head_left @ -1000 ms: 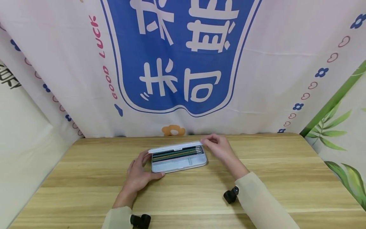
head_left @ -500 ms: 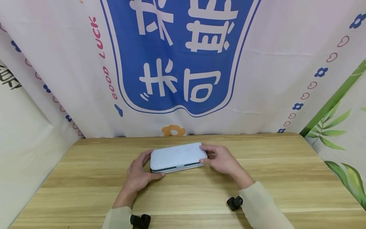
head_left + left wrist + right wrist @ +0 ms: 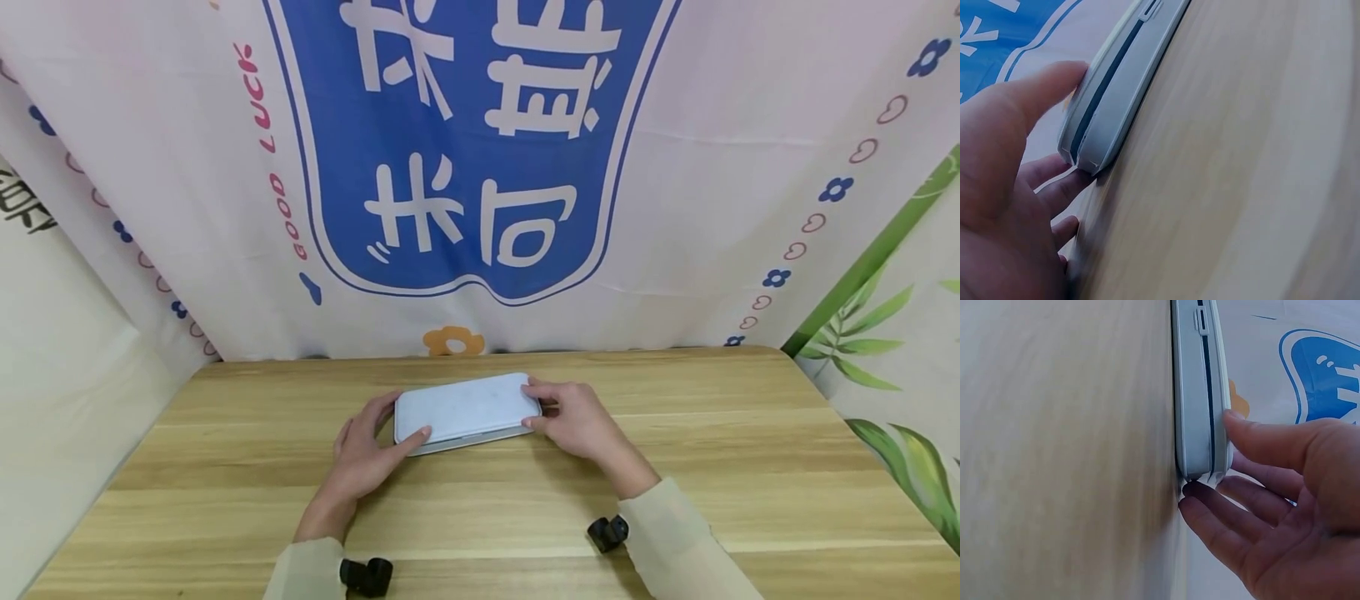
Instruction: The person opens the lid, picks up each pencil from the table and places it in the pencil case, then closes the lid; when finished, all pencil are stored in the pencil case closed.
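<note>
A pale blue pencil case (image 3: 465, 408) lies on the wooden table with its lid down, hiding the inside. Along its front side, a thin dark gap shows between lid and base in both wrist views, with a small clasp (image 3: 1202, 320) in the middle. My left hand (image 3: 363, 458) holds the left end, thumb on top of the lid near the front edge and fingers round the end. At the opposite end my right hand (image 3: 577, 421) grips the case, its thumb (image 3: 1260, 434) on the lid's edge and the other fingers below, around the end.
The wooden table (image 3: 480, 517) stretches out around the case. Behind it hangs a white cloth (image 3: 697, 250) with blue printing, close to the table's back edge. Each sleeve carries a small black camera (image 3: 607, 533) at the wrist.
The lid, first raised over several pencils, has come down and the front gap has narrowed. My right hand moved from the lid's back corner to the right end; my left thumb rose onto the lid.
</note>
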The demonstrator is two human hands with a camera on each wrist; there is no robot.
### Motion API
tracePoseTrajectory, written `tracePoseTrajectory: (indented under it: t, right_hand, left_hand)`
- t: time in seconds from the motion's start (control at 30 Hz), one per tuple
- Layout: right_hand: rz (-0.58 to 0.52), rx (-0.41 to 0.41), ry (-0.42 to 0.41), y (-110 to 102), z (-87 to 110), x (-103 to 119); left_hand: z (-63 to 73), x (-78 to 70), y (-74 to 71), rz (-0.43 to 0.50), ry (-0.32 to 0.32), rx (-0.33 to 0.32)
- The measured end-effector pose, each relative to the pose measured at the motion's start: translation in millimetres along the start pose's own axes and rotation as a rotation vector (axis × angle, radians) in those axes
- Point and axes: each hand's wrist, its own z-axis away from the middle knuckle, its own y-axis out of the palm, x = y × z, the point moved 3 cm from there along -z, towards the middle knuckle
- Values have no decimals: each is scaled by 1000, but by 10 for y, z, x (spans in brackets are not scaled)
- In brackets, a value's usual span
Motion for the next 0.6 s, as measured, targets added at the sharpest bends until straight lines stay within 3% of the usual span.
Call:
tracePoseTrajectory:
  t: [0.37, 0.6]
  right_hand:
    - [29, -44, 64, 38, -25, 36]
    - [124, -57, 25, 51, -26, 99]
  left_hand:
    - [-1, 3, 7, 21, -7, -2]
    - [4, -26, -10, 25, -8, 3]
